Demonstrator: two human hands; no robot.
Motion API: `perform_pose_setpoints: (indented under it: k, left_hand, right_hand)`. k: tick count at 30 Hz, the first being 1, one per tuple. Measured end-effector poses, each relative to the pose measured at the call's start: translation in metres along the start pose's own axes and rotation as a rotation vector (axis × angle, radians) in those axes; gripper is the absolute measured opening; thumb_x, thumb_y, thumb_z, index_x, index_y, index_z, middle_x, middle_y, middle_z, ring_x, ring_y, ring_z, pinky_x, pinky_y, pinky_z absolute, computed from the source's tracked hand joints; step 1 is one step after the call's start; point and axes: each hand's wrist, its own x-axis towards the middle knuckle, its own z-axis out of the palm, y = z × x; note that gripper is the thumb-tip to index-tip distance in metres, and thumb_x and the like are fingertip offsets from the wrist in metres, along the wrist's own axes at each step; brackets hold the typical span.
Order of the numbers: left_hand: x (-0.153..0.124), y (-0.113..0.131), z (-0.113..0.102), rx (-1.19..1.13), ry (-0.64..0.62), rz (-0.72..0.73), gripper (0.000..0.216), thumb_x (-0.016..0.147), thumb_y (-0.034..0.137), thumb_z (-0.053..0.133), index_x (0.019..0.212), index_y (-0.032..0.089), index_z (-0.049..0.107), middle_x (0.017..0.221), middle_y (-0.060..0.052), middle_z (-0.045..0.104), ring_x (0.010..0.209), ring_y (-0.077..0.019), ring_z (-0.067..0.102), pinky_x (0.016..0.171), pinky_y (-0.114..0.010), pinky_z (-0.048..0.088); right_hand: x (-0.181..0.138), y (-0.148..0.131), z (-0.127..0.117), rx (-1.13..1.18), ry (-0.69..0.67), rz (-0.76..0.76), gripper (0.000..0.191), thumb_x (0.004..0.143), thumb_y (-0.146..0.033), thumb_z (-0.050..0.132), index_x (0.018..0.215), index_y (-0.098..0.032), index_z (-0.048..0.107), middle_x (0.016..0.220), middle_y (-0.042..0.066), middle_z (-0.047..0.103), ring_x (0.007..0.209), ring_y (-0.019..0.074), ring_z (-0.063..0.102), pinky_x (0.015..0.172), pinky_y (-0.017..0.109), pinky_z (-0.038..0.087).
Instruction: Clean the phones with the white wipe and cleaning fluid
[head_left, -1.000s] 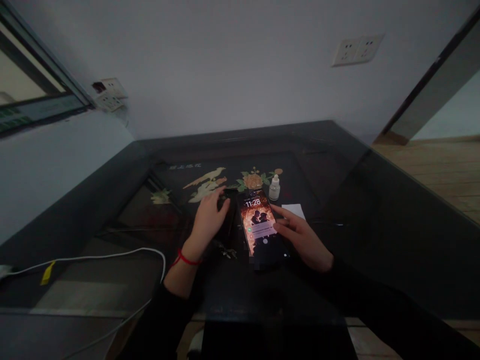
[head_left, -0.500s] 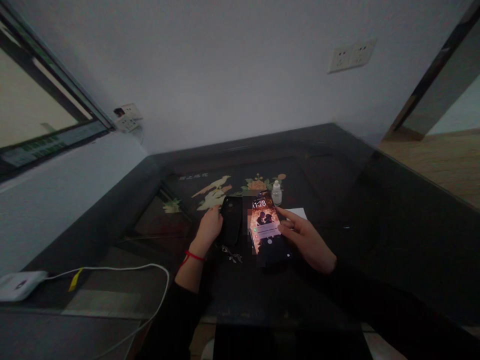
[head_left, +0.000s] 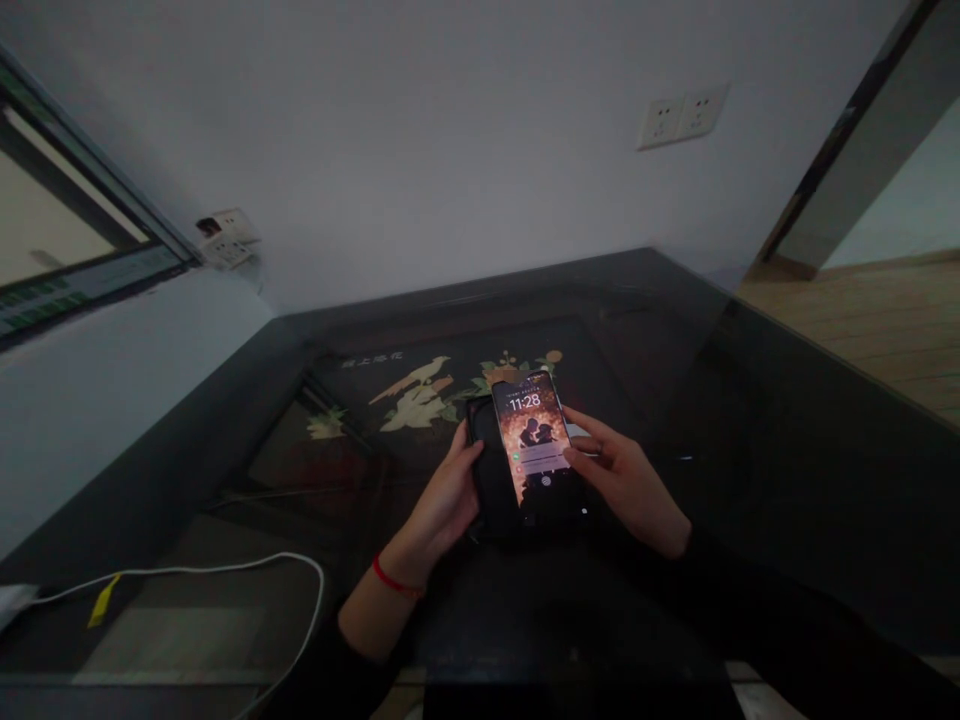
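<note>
My right hand (head_left: 626, 480) grips a phone (head_left: 536, 435) with a lit lock screen reading 11:28, tilted up over the dark table (head_left: 750, 440). My left hand (head_left: 450, 490) holds a black phone case (head_left: 491, 470) by its left edge, right beside and partly under the phone. A red string circles my left wrist. Both hands are closed around what they hold, and the case touches the phone's left side.
The table top shows an inlaid bird and flower picture (head_left: 427, 385) under glass. A white cable (head_left: 225, 575) with a yellow tag lies at the front left. Wall sockets (head_left: 675, 115) sit on the back wall, a window (head_left: 67, 250) on the left, wooden floor at the right.
My left hand has lifted the black case from the table and brought it right, against the phone. The phone rose and tilted; the small white bottle and the paper are now hidden.
</note>
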Motion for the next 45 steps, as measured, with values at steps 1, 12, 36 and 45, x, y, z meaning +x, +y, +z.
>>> perform_pose_setpoints:
  k: [1, 12, 36, 45]
  left_hand:
    - [-0.002, -0.003, 0.004, -0.06, -0.033, -0.012, 0.059, 0.085, 0.023, 0.056, 0.14, 0.033, 0.035, 0.125, -0.004, 0.062, 0.112, -0.0213, 0.061, 0.098, -0.04, 0.047]
    - [-0.009, -0.015, 0.018, -0.234, -0.088, 0.026, 0.07, 0.086, 0.019, 0.059, 0.146, 0.038, 0.026, 0.137, -0.005, 0.055, 0.12, -0.0224, 0.056, 0.103, -0.043, 0.043]
    - [-0.006, -0.035, 0.018, -0.105, -0.017, 0.167, 0.085, 0.078, 0.02, 0.071, 0.144, 0.036, 0.021, 0.135, -0.006, 0.056, 0.119, -0.0225, 0.057, 0.1, -0.04, 0.045]
    - [-0.002, -0.039, 0.016, -0.068, 0.023, 0.229, 0.071, 0.075, 0.022, 0.073, 0.135, 0.029, 0.036, 0.128, -0.007, 0.06, 0.114, -0.0234, 0.06, 0.1, -0.041, 0.046]
  right_hand:
    - [0.0, 0.0, 0.001, -0.026, -0.009, -0.003, 0.061, 0.082, -0.033, 0.059, 0.139, -0.019, 0.045, 0.103, 0.009, 0.073, 0.09, 0.0222, 0.07, 0.076, 0.038, 0.059]
    - [-0.003, -0.003, -0.003, -0.146, -0.121, 0.025, 0.062, 0.085, -0.03, 0.055, 0.144, -0.02, 0.039, 0.102, 0.007, 0.074, 0.083, 0.0215, 0.071, 0.072, 0.04, 0.06]
    - [-0.002, 0.007, 0.001, -0.626, -0.219, -0.228, 0.062, 0.093, -0.034, 0.043, 0.15, -0.014, 0.026, 0.071, 0.001, 0.067, 0.061, 0.0177, 0.063, 0.061, 0.029, 0.048]
    - [0.0, 0.006, 0.001, -0.656, -0.262, -0.142, 0.066, 0.092, -0.035, 0.044, 0.151, -0.014, 0.023, 0.062, -0.002, 0.061, 0.054, 0.0159, 0.056, 0.055, 0.027, 0.04]
